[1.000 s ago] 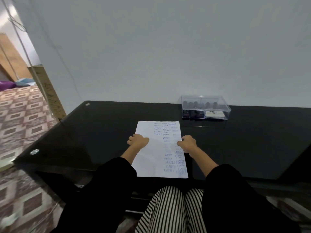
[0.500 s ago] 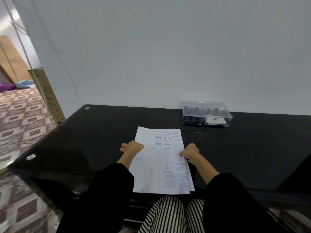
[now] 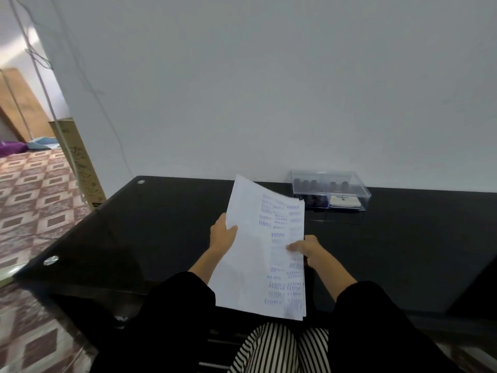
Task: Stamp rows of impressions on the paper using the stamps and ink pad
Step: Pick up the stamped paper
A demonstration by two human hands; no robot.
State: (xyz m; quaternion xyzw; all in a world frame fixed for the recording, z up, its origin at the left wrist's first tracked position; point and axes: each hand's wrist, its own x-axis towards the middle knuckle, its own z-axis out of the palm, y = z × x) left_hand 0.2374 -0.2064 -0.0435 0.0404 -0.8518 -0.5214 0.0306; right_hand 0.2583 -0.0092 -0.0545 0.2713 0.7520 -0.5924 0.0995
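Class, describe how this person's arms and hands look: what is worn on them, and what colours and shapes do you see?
The left sleeve and right sleeve are loose, plain black and end partway down the forearms. The left hand and right hand are bare: no gloves, watch or bracelet shows.

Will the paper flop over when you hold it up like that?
Probably floppy: the paper curves at its top corner while the left hand and right hand hold its sides. It likely feels light, being thin sheets.
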